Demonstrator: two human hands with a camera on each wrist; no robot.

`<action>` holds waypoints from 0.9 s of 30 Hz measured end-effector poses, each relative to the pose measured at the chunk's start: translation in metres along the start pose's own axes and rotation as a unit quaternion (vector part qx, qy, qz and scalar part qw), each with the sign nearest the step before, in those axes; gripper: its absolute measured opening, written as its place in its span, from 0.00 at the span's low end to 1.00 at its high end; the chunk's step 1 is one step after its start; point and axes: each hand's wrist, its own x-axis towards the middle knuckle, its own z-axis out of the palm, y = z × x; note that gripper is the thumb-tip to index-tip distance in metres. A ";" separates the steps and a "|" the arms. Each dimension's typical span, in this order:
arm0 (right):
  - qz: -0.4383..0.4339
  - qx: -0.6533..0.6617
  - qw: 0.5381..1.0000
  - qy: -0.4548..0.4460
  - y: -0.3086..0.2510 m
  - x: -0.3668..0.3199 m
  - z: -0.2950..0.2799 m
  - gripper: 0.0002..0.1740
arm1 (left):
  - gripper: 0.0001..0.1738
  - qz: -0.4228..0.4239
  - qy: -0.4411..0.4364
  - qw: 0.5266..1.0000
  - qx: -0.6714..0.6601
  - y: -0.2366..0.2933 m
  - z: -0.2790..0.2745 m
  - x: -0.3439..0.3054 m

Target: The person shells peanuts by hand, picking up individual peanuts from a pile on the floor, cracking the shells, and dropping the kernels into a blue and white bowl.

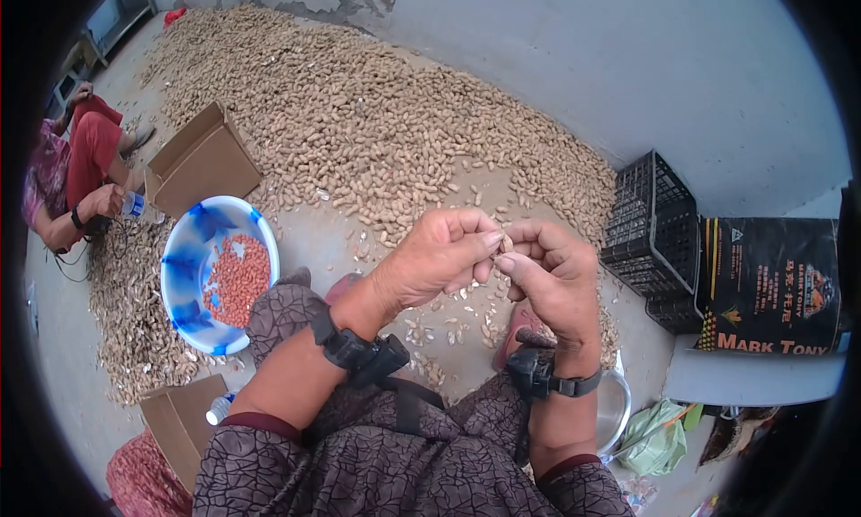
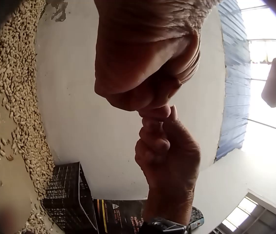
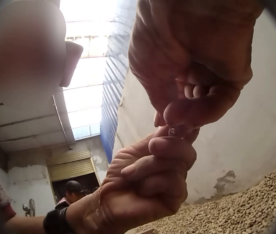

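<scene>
In the head view a peanut in its shell [image 1: 507,243] sits between the fingertips of both hands, held up in front of the lap. My left hand [image 1: 441,259] pinches one side of it with thumb and forefinger, the other fingers curled. From the other side, my right hand [image 1: 558,270] grips it the same way. The right wrist view shows the two hands meeting tip to tip, with a bit of the peanut [image 3: 172,131] visible and the rest hidden by fingers. Below them, broken shells [image 1: 456,324] lie scattered on the floor.
A big heap of unshelled peanuts [image 1: 359,113] spreads along the wall. On the left stands a blue-and-white basin [image 1: 186,275] with shelled red peanuts [image 1: 240,279], beside a cardboard box [image 1: 208,163] and a seated person [image 1: 85,167]. Black crates [image 1: 647,221] and a black bag [image 1: 771,284] stand right.
</scene>
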 end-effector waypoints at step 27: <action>0.044 0.112 0.993 -0.003 0.011 0.008 -0.005 0.05 | 0.08 0.124 0.134 0.964 0.191 -0.008 0.012 -0.002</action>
